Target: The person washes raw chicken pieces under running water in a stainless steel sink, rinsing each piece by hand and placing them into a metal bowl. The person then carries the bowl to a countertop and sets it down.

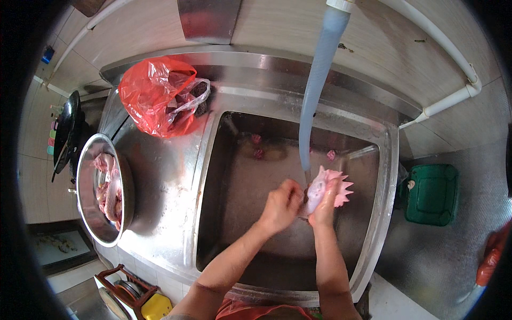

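Note:
Over the steel sink (236, 236), my right hand (326, 202) grips a wet pink thing (342, 186) with a row of pointed teeth along its edge. Whitish foam or a pale, glossy part covers its left side; what it is exactly I cannot tell. My left hand (285, 206) is beside it with fingers curled, close to its lower left edge. Whether those fingers pinch part of it is hidden. Just above both hands ends a bluish flexible hose (320, 68), with a thin stream of water falling from its mouth.
Left of the sink stands a steel bowl (127, 192) with raw meat pieces (109, 196). A red plastic bag (150, 96) lies on the counter behind. Small pink lumps (331, 155) show at the sink's far side. On the right is a green plastic bin (432, 196).

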Tool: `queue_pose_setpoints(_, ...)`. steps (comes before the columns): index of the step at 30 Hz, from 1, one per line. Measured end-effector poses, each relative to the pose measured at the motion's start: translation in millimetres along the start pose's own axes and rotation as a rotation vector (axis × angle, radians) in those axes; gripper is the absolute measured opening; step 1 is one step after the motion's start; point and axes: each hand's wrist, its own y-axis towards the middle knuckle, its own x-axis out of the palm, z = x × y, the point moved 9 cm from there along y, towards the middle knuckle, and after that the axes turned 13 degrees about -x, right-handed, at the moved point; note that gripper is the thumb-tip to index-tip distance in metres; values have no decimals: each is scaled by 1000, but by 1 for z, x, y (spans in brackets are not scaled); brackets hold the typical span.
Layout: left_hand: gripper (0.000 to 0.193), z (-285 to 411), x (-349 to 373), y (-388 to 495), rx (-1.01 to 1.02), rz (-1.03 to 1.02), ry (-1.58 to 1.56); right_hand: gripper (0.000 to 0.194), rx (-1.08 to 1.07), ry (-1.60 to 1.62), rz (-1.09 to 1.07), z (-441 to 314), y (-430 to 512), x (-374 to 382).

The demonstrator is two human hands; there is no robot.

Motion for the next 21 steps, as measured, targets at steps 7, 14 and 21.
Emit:
queue_pose_setpoints(7,30,-38,-9,-11,-218,-63,-166,62,180,277,147,-21,11,15)
queue_pose_setpoints(14,22,20,12,-8,260,161,453,58,69,356,140,-23,12,31)
queue_pose_setpoints(21,23,-32,-14,-1,-134,119,117,63,125,686,-186,-33,7,62)
